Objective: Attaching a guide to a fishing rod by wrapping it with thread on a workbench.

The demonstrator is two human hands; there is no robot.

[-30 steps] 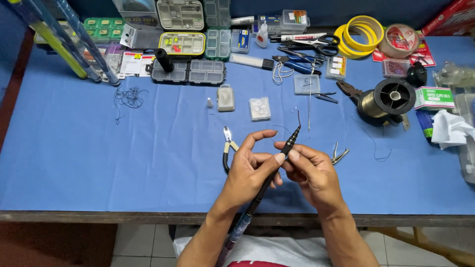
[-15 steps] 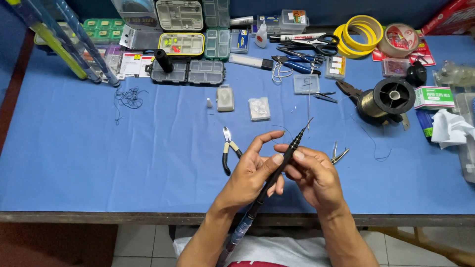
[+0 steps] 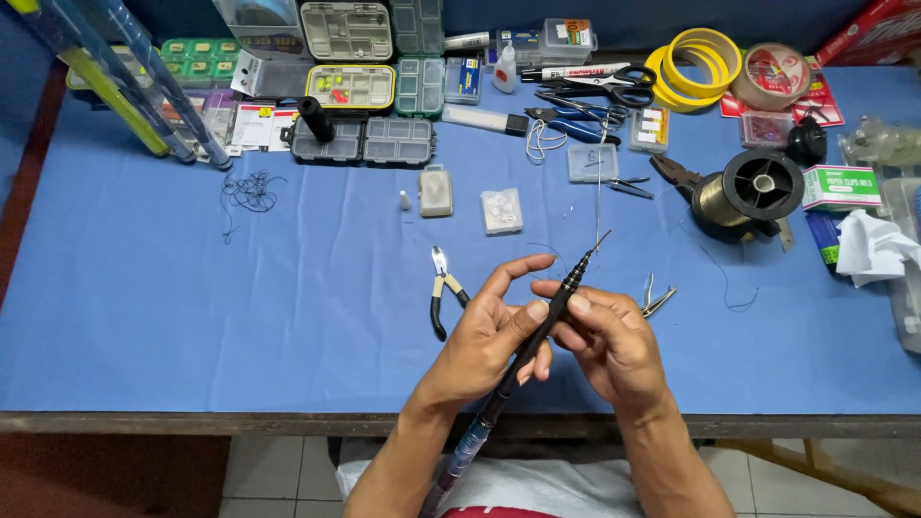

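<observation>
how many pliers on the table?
3 that I can make out: small yellow-handled pliers left of the left hand, blue-handled pliers beside the scissors at the back, and dark pliers by the line spool. Clutter may hide more.

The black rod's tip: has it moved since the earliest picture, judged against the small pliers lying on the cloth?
Yes. The rod's tip has swung right and farther from the person, away from the small pliers, which stayed put.

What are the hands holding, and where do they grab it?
Both hands, left hand and right hand, hold a thin black rod near its tip, pinched between the fingers.
</observation>
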